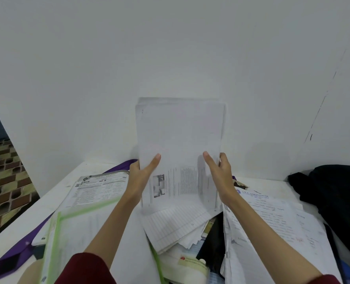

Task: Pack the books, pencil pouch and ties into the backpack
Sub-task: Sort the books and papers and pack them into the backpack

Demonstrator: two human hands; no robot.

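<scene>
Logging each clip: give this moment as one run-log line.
both hands: left hand and right hand hold paper stack upright | tie on table | backpack at right

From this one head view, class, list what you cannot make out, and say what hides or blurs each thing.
- Print on the sheaf of papers held upright by the left hand and right hand: blurred, unreadable.
- Purple tie: its middle runs under the green folder.
- Black backpack: cut off by the right edge; opening not visible.
- Pencil pouch: cannot be identified among the piled papers.
</scene>
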